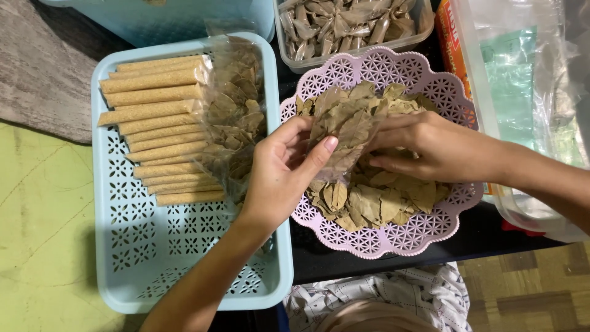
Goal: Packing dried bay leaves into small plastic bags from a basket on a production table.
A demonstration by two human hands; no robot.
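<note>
Both hands meet over the pink basket (369, 243) of dried leaves. The left hand (284, 169) pinches a small clear bag (337, 163), seemingly leaf-filled, its long axis upright; the right hand (430, 150), equally near, grips its top from the right.

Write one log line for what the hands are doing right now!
left hand: holds clear packet of dried leaves | right hand: fingers at packet top | below: pink basket
</note>
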